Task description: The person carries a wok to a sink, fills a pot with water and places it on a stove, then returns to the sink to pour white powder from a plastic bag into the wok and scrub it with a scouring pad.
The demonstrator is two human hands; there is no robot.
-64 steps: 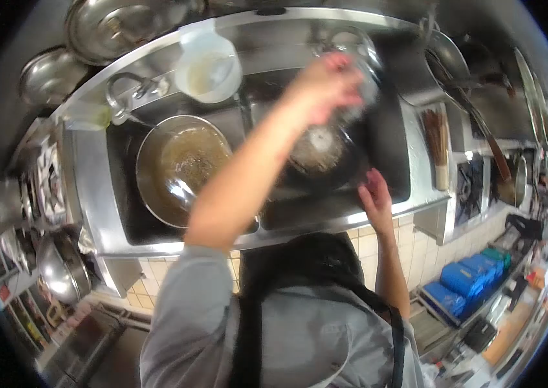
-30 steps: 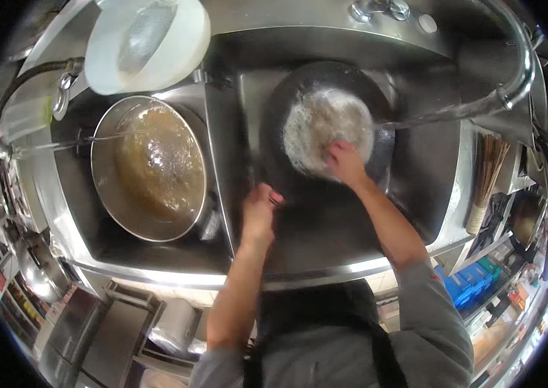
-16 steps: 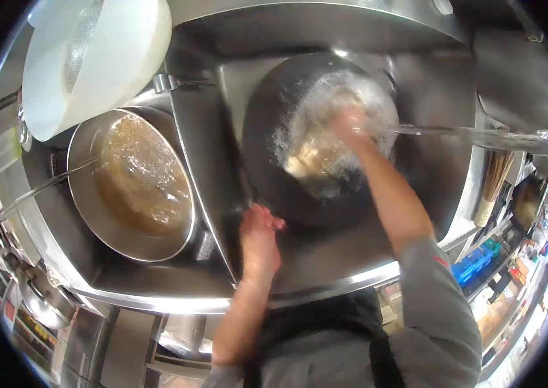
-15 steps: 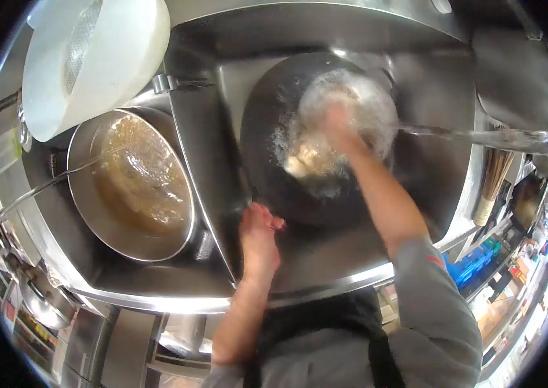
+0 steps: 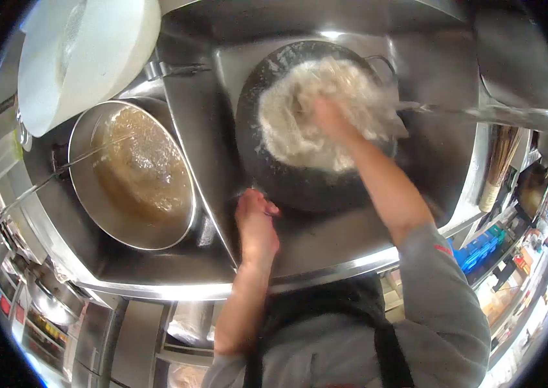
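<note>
1. Foam spreads wider since the earlier frame: the pale, frothy layer (image 5: 287,123) now extends around the right hand (image 5: 331,116) towards the left fingers, while the left hand (image 5: 256,213) keeps its station at the rim.
2. Locate the wide, round, black metal wok (image 5: 287,184) beneath the right fingers, inside the brushed-steel sink basin (image 5: 326,249).
3. Left fingers: curled closed at the wok's near-left edge. Dark metal shows at the fingertips, probably a side handle opposite the visible looped handle (image 5: 387,63). This grip presumably steadies the curved base.
4. Right fingers: blurred within the foam; whether they clench an item cannot be told. Their central position presumably gives reach across the concave surface.
5. Clear water stream (image 5: 426,108): enters from the right of the right fingers, landing over the wok.
6. Left of the left fingers, beyond the straight steel divider (image 5: 191,174): round, smooth steel pot (image 5: 99,207) with cloudy, brownish liquid (image 5: 151,174). Its placement presumably lets the thin stream (image 5: 80,160) fall inside.
</note>
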